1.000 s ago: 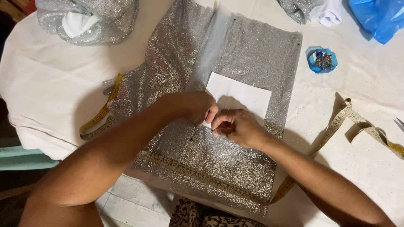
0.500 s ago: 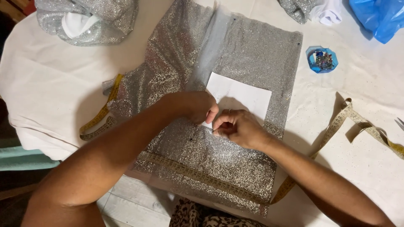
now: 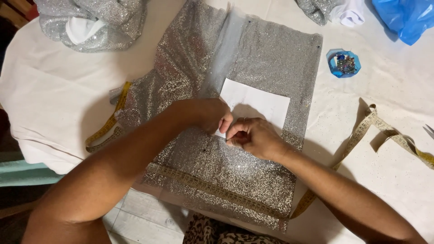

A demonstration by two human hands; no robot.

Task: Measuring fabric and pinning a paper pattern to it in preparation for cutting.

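Already spread flat over the white-covered table (image 3: 54,99), the silver glitter fabric (image 3: 266,58) carries a white paper piece (image 3: 260,101).

Largest to smallest: a tape measure (image 3: 212,187) crosses the fabric's near edge. Both hands meet at the paper's lower left corner; the left hand (image 3: 212,115) is curled with fingertips pinched there, the right hand (image 3: 253,135) likewise pinched, on what I cannot tell. A blue pin dish (image 3: 343,63) sits apart; the paper's other corners look unfastened.

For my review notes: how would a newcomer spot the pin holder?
Start at the silver glitter fabric spread across the white table. Just off its right edge sits the small blue dish, the only round blue thing, filled with coloured pins.
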